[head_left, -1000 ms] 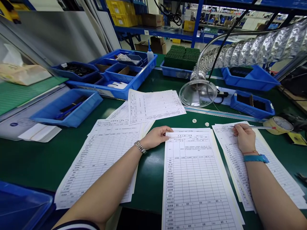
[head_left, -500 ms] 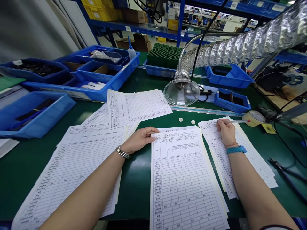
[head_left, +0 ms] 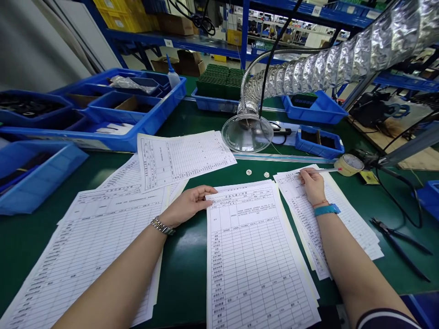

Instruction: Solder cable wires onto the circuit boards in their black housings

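My left hand (head_left: 187,206) is at the upper left corner of the middle stack of printed forms (head_left: 254,256), with thumb and fingers closed on the paper's edge. The stack lies flat on the green mat. My right hand (head_left: 313,186) rests on the right-hand stack of forms (head_left: 346,214) and grips a slim pen (head_left: 327,170), whose red-tipped end points right. Left of me lies another pile of printed forms (head_left: 99,246), partly under my forearm. A slightly curled sheet (head_left: 185,157) overlaps its top. Two small round pieces lie beyond the middle stack, the nearer one a whitish disc (head_left: 266,174).
A clear extraction hood (head_left: 247,135) on a foil duct hangs over the middle back. Blue bins (head_left: 161,114) line the left and rear. Pliers (head_left: 399,244) lie at right, near a tape roll (head_left: 349,163). A green mat (head_left: 185,269) covers the bench.
The view has swung slightly to the right, so everything sits further left in the picture. Both hands keep their holds on the form and the pen.
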A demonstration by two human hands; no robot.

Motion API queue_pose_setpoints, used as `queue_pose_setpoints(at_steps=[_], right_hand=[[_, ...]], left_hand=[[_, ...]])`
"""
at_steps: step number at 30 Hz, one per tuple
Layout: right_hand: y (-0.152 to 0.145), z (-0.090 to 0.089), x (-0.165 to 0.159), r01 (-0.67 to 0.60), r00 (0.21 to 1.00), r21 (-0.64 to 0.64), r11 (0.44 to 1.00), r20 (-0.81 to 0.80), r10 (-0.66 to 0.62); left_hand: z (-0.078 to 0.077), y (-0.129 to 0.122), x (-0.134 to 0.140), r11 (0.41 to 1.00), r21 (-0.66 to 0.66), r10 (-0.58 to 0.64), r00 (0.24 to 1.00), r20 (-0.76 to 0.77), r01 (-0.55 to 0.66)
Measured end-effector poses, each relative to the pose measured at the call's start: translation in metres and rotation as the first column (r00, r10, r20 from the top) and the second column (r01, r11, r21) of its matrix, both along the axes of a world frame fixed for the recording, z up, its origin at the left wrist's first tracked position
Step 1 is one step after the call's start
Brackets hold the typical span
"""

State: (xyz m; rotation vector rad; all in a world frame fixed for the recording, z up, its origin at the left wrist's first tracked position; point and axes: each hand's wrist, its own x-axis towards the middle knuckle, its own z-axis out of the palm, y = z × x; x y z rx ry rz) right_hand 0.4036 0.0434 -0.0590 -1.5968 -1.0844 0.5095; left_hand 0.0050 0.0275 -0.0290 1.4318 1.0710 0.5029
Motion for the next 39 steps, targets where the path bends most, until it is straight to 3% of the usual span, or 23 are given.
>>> queue_pose_setpoints(at_steps=[3,6,10,13,16,20,23,27,39], right_hand=[[-0.001,0.000,-0.001,0.005,1.000,-0.008,1.000,0.004,-0.005],[-0.002,0.004,-0.003,0.011,1.000,-0.012,1.000,0.013,-0.010],[-0.003,0.023,-0.011,-0.010,0.999,-0.018,1.000,0.038,0.010],[-0.007,0.041,-0.035,-0.086,0.994,-0.019,0.996,0.067,0.087],[-0.018,0.050,-0.085,-0.250,0.965,-0.053,0.967,0.074,0.253],[-0.037,0.041,-0.162,-0.492,0.862,-0.140,0.859,0.060,0.504],[-0.045,0.028,-0.196,-0.547,0.825,-0.159,0.822,0.066,0.562],[-0.045,0.019,-0.204,-0.534,0.829,-0.161,0.830,0.092,0.551],[-0.045,0.021,-0.207,-0.574,0.781,-0.183,0.798,0.171,0.601]], left_hand=[[-0.002,0.000,0.001,0.999,0.044,-0.023,0.999,-0.038,0.024],[-0.004,-0.001,0.003,0.984,0.169,-0.030,0.992,-0.122,0.050],[-0.004,-0.002,0.007,0.931,0.346,-0.014,0.960,-0.280,0.115],[-0.003,-0.003,0.009,0.916,0.382,-0.004,0.956,-0.295,0.122],[-0.003,-0.004,0.010,0.911,0.395,-0.002,0.961,-0.276,0.115],[-0.004,-0.004,0.010,0.902,0.419,0.011,0.963,-0.270,0.107],[-0.004,-0.004,0.010,0.891,0.444,0.030,0.962,-0.273,0.098],[-0.005,-0.004,0.010,0.882,0.461,0.040,0.962,-0.270,0.093],[-0.005,-0.003,0.010,0.886,0.455,0.035,0.965,-0.261,0.091]])
